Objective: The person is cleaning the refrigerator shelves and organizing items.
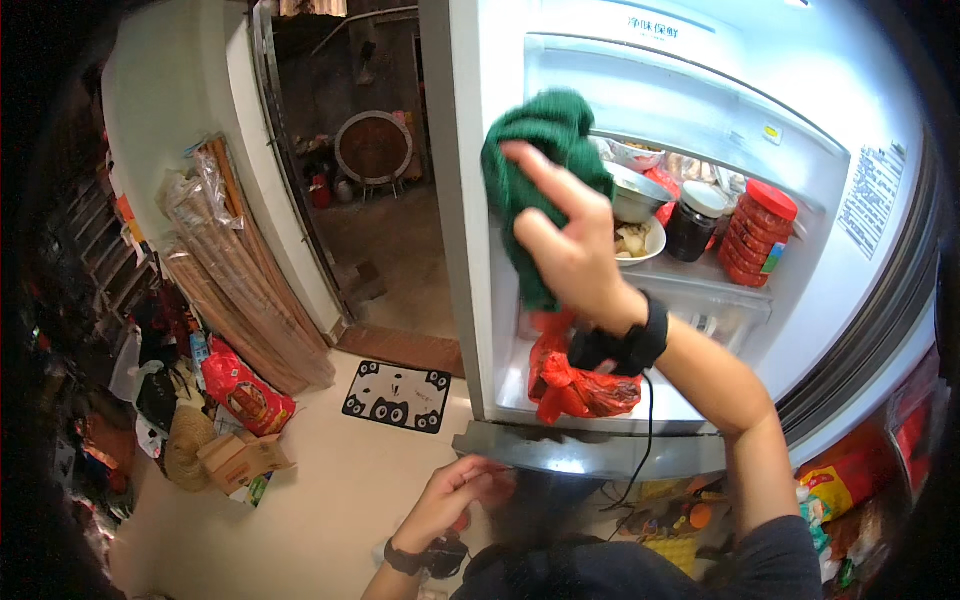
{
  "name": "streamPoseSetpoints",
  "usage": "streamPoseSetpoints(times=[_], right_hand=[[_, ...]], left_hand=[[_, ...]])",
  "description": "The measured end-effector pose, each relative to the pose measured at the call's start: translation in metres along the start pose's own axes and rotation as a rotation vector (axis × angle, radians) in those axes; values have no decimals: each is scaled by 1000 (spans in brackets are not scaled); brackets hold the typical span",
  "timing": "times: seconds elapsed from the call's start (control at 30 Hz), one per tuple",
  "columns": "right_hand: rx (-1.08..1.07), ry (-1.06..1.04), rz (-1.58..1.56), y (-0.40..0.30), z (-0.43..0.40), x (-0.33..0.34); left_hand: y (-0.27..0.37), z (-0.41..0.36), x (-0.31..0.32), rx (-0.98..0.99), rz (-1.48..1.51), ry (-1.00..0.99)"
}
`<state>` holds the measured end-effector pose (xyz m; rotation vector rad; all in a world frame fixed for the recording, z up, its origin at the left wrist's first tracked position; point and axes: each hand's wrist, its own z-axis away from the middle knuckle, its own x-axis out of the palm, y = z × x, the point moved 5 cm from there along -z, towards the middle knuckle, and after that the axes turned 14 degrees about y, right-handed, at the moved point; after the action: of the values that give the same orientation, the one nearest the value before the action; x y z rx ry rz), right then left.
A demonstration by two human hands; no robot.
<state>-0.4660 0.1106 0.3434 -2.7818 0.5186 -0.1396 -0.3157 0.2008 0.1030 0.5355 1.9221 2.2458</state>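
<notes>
My right hand [574,247], with a black strap at the wrist, presses and grips a bunched green cloth [551,180] at the left inner side of an open refrigerator [487,225]. Motion blurs both. Just right of the cloth, a shelf holds a metal bowl [637,195], a white bowl with food [637,244], a dark jar with a white lid [694,221] and a red-lidded jar [757,232]. Beneath my right wrist lies a red plastic bag [581,382]. My left hand [469,487] hangs empty before the refrigerator's lower front, its fingers loosely bent and blurred.
A doorway stands left of the refrigerator, with a patterned mat [397,396] at its threshold. Plastic-wrapped long bundles [240,277] lean on the wall. A red packaged sack [247,386] and an open cardboard box [244,461] sit on the floor. A black cable [649,435] hangs from my right wrist.
</notes>
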Motion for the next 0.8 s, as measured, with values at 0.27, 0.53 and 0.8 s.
streamPoseSetpoints(times=[0.27, 0.53, 0.8], right_hand=[[267, -293, -45, 5, 100, 8], [1118, 161, -579, 22, 118, -18], [940, 362, -929, 65, 40, -29]], left_hand=[[17, -5, -3, 36, 85, 156], [27, -2, -5, 161, 79, 316], [45, 1, -3, 263, 77, 358]])
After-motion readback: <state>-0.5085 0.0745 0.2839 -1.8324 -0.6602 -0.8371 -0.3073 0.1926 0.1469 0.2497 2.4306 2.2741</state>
